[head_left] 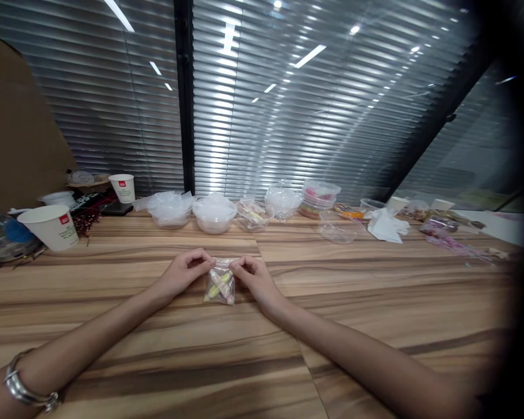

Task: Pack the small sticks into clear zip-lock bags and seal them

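Note:
A small clear zip bag (220, 295) is held upright just over the wooden table, its top edge stretched between my two hands. Inside it, two short stick-like pieces (220, 283), yellow and pale pink, lie crossed. My left hand (187, 272) pinches the bag's upper left corner between thumb and fingertips. At the upper right corner, my right hand (255, 280) pinches it the same way. Whether the bag's seal is closed cannot be made out.
Along the table's back edge stand clear plastic bowls (215, 216), a bowl with colourful pieces (254, 216) and stacked tubs (318, 198). Paper cups (52, 228) and a plastic bottle (2, 238) are at left. White gloves (388, 226) and pink strands (456, 241) lie at right.

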`<state>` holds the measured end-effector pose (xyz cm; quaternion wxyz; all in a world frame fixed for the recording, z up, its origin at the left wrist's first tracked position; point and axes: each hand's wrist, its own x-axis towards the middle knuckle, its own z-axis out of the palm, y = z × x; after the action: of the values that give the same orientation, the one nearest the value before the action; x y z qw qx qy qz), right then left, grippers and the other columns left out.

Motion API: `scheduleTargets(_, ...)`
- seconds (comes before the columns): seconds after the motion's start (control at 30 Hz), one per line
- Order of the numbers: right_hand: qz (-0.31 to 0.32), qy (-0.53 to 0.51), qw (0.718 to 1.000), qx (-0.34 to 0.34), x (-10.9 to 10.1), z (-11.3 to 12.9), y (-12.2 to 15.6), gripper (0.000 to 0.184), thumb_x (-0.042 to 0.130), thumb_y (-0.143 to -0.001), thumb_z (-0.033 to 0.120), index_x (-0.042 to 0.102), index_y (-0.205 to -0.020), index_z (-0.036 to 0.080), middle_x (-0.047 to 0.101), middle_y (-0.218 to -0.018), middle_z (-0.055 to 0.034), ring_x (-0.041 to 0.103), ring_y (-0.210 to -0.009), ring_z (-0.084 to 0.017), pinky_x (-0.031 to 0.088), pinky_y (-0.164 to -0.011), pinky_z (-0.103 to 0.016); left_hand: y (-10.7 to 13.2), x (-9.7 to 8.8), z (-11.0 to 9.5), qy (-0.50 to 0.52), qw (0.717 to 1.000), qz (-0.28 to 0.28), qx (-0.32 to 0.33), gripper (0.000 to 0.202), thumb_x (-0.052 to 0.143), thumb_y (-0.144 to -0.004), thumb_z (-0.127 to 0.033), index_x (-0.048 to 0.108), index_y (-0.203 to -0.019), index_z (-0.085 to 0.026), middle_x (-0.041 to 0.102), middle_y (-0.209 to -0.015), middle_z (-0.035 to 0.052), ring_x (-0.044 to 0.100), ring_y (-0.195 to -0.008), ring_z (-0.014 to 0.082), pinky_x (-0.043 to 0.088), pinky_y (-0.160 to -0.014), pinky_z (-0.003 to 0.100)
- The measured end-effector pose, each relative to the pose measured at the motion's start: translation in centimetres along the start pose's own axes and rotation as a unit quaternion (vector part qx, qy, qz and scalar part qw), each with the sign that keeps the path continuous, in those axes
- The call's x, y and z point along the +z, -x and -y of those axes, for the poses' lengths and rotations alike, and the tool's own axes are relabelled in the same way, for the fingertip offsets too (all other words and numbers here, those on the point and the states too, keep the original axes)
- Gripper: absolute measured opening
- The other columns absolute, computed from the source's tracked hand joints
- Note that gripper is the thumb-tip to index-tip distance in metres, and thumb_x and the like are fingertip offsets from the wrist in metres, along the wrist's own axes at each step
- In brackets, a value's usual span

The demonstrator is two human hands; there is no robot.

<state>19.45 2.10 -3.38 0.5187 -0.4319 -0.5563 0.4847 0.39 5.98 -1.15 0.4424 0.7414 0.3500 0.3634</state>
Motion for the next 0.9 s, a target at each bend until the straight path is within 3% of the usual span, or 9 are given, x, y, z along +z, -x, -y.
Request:
scheduleTargets(0.17,-0.011,-0.023,1.0,0.01,-0.1,0.0,0.0,0.027,0.059,-0.076,0.042,0.05,-0.069,0.018,0.051,-0.064,0.0018,0.045,-0.057,-0.011,0.034,-0.053,-0.022,-0.2,0.0,0.1,0.031,0.999,-0.01,-0.016,0.021,0.056,-0.079,-0.035,0.062,-0.078,-0.015,0.062,-0.08,0.0019,0.054,-0.078,0.0151,0.041,-0.074,0.025)
scheduleTargets(0.4,0.003,-0.027,0.999,-0.021,0.0,0.3,0.1,0.023,0.061,-0.076,0.038,0.052,-0.069,0.017,0.052,-0.064,0.0024,0.046,-0.058,-0.01,0.035,-0.056,-0.022,-0.2,0.0,0.4,0.045,0.999,-0.022,-0.017,0.022,0.059,-0.076,-0.036,0.06,-0.076,-0.015,0.062,-0.076,0.0014,0.055,-0.074,0.0148,0.042,-0.071,0.025)
scheduleTargets(0.63,0.012,-0.075,0.997,0.001,0.0,0.4,0.1,0.028,0.062,-0.075,0.04,0.048,-0.066,0.018,0.04,-0.046,0.0082,0.03,-0.04,-0.005,0.019,-0.041,-0.02,-0.5,0.0,0.7,0.081,0.996,-0.022,-0.027,0.024,0.056,-0.078,-0.038,0.062,-0.078,-0.015,0.061,-0.075,0.0015,0.054,-0.07,0.0144,0.042,-0.068,0.024)
scheduleTargets(0.77,-0.026,-0.178,0.984,0.014,-0.7,0.1,-0.4,0.024,0.06,-0.077,0.04,0.052,-0.076,0.018,0.058,-0.057,0.0023,0.048,-0.048,-0.009,0.032,-0.046,-0.02,-0.7,0.0,1.5,0.15,0.986,-0.045,-0.05,0.029,0.053,-0.08,-0.04,0.061,-0.093,-0.016,0.059,-0.075,0.0013,0.054,-0.066,0.0138,0.043,-0.062,0.025)
scheduleTargets(0.9,-0.068,-0.225,0.972,-0.008,-1.9,0.2,-1.0,0.02,0.062,-0.077,0.036,0.056,-0.086,0.02,0.067,-0.083,-0.0032,0.061,-0.08,-0.015,0.044,-0.069,-0.025,-0.9,0.0,1.9,0.182,0.98,-0.053,-0.057,0.029,0.054,-0.08,-0.039,0.059,-0.097,-0.016,0.059,-0.08,0.0021,0.055,-0.067,0.0128,0.044,-0.063,0.025)
